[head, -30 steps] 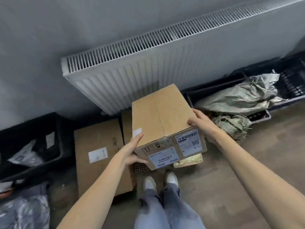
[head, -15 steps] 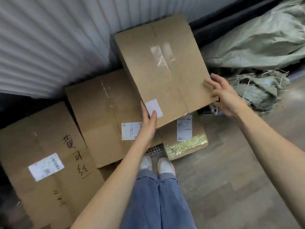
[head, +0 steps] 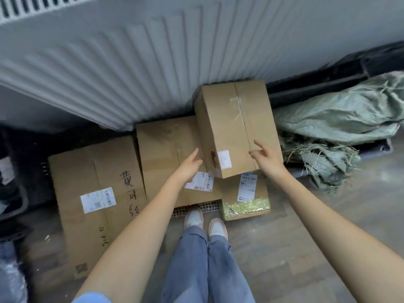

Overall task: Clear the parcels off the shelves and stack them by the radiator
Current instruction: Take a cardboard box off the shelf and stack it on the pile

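A brown cardboard parcel (head: 236, 125) rests on top of other boxes against the white radiator (head: 131, 62). It lies partly over a wide flat box (head: 161, 154) and a smaller box with yellow tape (head: 247, 200). My left hand (head: 189, 165) hovers just off its left side, fingers apart, holding nothing. My right hand (head: 265, 156) hangs over its near right corner, fingers spread, apparently just off the cardboard. A large box with black handwriting (head: 91, 193) lies flat on the floor to the left.
Grey-green woven sacks (head: 341, 121) with straw lie in a dark tray to the right. A dark crate (head: 13, 171) stands at the left edge. A metal grid (head: 196, 208) pokes out under the boxes by my shoes (head: 204, 221). Wooden floor runs on the right.
I carried the parcel down to the radiator and set it on the stack. Both hands have come off it and opened. The camera has pulled back a little.
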`<state>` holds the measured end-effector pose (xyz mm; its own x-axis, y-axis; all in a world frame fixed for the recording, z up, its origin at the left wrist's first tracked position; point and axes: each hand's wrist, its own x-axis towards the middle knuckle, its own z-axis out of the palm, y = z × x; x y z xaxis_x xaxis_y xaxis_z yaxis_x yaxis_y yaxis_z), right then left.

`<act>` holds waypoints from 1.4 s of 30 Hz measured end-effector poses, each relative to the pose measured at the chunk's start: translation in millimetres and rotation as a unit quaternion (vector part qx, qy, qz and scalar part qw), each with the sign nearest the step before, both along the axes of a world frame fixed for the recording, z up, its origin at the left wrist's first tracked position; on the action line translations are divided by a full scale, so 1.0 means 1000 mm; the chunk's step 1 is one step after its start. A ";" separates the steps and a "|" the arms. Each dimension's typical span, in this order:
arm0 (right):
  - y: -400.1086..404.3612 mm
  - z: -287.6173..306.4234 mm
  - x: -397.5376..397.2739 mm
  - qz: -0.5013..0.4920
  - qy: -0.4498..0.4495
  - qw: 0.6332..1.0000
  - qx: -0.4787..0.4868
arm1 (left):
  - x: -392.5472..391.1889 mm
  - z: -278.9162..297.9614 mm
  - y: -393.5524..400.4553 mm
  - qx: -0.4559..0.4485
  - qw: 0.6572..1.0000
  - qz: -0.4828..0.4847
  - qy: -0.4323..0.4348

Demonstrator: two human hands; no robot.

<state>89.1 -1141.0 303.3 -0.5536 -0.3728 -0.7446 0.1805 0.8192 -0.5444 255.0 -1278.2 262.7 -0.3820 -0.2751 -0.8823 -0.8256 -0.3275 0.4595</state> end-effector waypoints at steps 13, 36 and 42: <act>-0.084 0.291 0.124 0.390 0.053 0.915 -0.091 | 0.144 0.329 -0.027 -0.144 0.986 0.081 -0.026; 0.195 0.705 0.747 0.841 -0.109 0.338 -0.409 | 0.658 0.765 0.532 -0.398 0.646 0.588 -0.280; 0.429 0.738 0.871 0.860 -0.200 0.172 -0.438 | 0.721 0.789 0.784 -0.357 0.537 0.675 -0.360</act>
